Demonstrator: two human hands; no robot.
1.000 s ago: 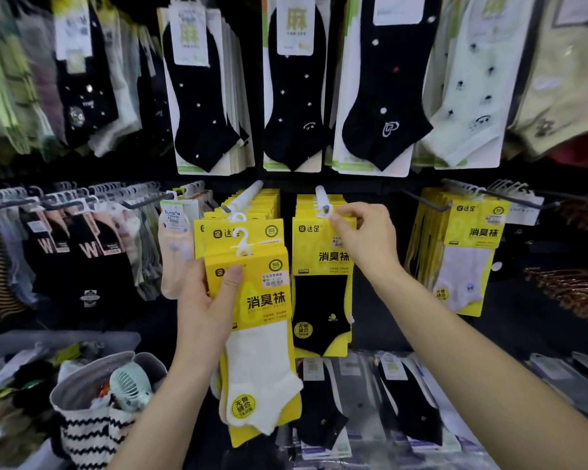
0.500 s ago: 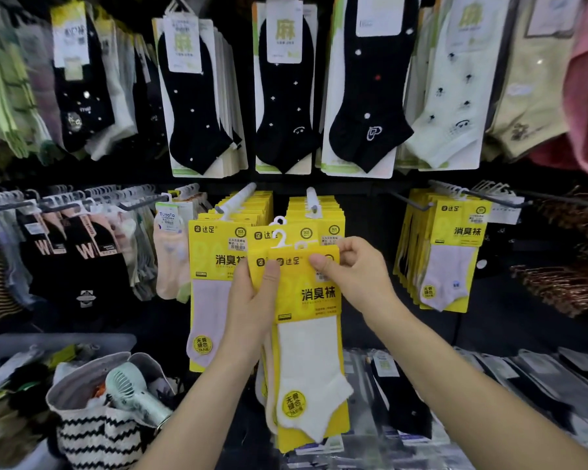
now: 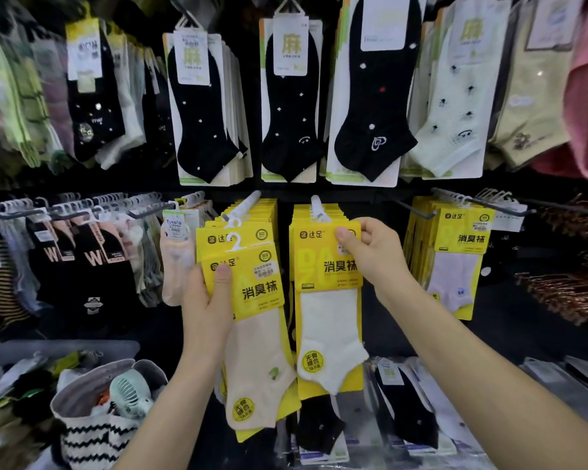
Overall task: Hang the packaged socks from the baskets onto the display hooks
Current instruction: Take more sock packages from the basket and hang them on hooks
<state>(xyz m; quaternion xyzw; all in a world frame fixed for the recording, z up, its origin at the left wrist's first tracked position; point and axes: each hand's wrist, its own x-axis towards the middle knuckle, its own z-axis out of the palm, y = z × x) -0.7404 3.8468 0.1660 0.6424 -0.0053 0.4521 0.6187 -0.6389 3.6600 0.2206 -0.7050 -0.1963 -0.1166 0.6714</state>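
Mid-hanging, your right hand (image 3: 370,257) pinched the white-sock pack (image 3: 330,320) by its top under the right hook (image 3: 316,202). Your left hand (image 3: 206,300) gripped the cream-sock pack (image 3: 258,334), whose hanger likely needed threading next.

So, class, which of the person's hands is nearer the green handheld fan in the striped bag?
Left. The left hand is above and right of the fan, gripping a beige-sock pack; the right hand is farther right and higher, pinching the white-sock pack.
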